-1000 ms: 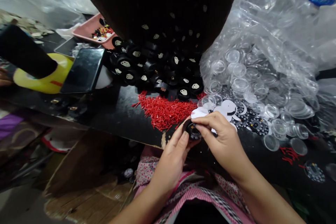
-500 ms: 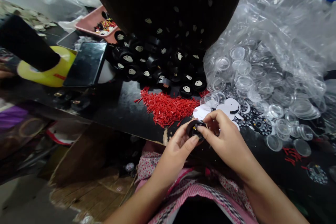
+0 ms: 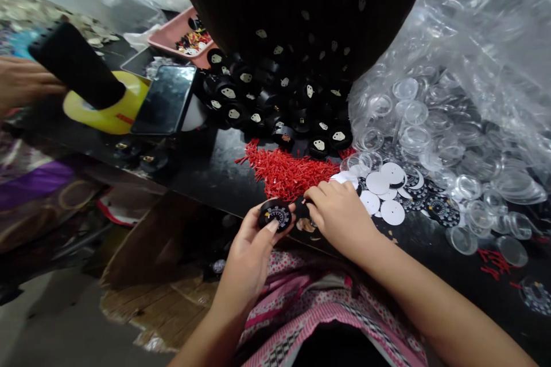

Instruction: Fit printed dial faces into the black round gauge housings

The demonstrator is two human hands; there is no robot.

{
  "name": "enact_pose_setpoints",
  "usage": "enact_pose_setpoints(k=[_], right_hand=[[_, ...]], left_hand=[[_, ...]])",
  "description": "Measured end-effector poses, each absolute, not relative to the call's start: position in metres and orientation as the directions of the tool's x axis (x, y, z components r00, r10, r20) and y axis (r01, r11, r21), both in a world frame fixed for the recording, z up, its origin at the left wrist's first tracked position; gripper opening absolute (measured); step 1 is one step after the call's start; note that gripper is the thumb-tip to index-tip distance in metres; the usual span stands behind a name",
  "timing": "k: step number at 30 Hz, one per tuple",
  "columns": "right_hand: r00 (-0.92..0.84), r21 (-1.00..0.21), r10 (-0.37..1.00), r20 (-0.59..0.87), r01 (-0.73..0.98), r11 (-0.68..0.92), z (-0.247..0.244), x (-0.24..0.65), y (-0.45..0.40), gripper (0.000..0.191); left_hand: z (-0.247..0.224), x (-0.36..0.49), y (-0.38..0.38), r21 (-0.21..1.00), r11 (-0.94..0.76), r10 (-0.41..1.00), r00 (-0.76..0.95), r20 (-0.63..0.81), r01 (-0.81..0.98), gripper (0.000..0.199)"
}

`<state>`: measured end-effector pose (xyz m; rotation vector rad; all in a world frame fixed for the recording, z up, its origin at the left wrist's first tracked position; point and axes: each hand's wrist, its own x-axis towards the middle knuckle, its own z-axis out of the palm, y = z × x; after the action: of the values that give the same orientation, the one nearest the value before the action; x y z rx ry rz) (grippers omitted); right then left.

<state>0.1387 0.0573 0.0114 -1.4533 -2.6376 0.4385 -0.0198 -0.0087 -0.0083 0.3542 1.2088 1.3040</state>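
Far left, another person's hand (image 3: 30, 83), beside a black block (image 3: 77, 66) that stands tilted at a yellow roll (image 3: 138, 92); just right of these, a dark-screened device (image 3: 166, 100), propped at a slant; nearer, two loose black cases (image 3: 152, 160) by the near edge of the bench (image 3: 206, 178); farther back, one pink tray (image 3: 172, 31), holding small parts in red, yellow, black and white; near centre, the left hand (image 3: 247, 255), its grip closed on one round black dial unit (image 3: 275, 215), held face up over the near edge, its face bearing white markings and a small yellow mark, the thumb on the face; beyond, a heap of round black cases (image 3: 267, 94), many with pale plates; before the heap, a pile of thin red pieces (image 3: 293, 172); next, the right hand (image 3: 342, 218), just right of the dial unit, fingers bent at a dark item too blurred to name, whether grasped cannot be told; to its right, white discs (image 3: 392, 213), some overlapping; then black printed discs (image 3: 443, 210); behind and around them, numerous clear round covers (image 3: 415, 139), many in or under a clear plastic bag (image 3: 477, 69); near right, a few scattered red pieces (image 3: 495, 262).
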Motion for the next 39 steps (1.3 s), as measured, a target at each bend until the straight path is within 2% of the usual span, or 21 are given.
enact_pose_setpoints(k=[2,5,13,18,24,27,32,35,39], right_hand=[[-0.558,-0.217,0.828,-0.061,0.817,0.535,0.011,0.131,0.062,0.014],[-0.548,-0.204,0.832,-0.086,0.827,0.524,0.013,0.130,0.063,0.014],[-0.374,-0.470,0.918,-0.134,0.839,0.273,0.014,0.146,0.055,0.012],[-0.364,-0.633,0.928,-0.081,0.738,0.234,0.015,0.155,0.051,0.005],[-0.309,-0.798,0.950,-0.035,0.581,0.160,0.014,0.167,0.041,0.009],[-0.234,-0.839,0.972,-0.023,0.533,0.108,0.015,0.169,0.035,0.009],[-0.221,-0.773,0.969,0.113,0.594,0.225,0.017,0.173,0.030,0.005],[-0.213,-0.783,0.975,0.061,0.596,0.179,0.020,0.176,0.031,0.005],[-0.241,-0.778,0.970,-0.020,0.613,0.136,0.023,0.179,0.033,0.005]], left_hand=[[-0.007,-0.020,-0.009,0.755,0.311,0.847,-0.193,-0.496,-0.577,0.019],[-0.005,-0.018,-0.009,0.716,0.303,0.829,-0.197,-0.523,-0.629,0.022],[0.003,0.002,0.001,0.469,0.485,0.771,0.107,-0.628,-0.738,0.022],[0.004,0.014,0.003,0.425,0.456,0.779,0.121,-0.615,-0.782,0.012],[0.005,0.012,0.004,0.312,0.550,0.736,0.273,-0.620,-0.774,0.010],[0.005,0.016,0.005,0.338,0.502,0.767,0.229,-0.600,-0.796,0.010],[0.006,0.024,0.004,0.507,0.382,0.852,0.081,-0.518,-0.773,0.019],[0.007,0.025,0.000,0.598,0.337,0.885,0.027,-0.465,-0.727,0.020],[0.004,0.022,-0.005,0.670,0.342,0.885,-0.015,-0.466,-0.658,0.024]])
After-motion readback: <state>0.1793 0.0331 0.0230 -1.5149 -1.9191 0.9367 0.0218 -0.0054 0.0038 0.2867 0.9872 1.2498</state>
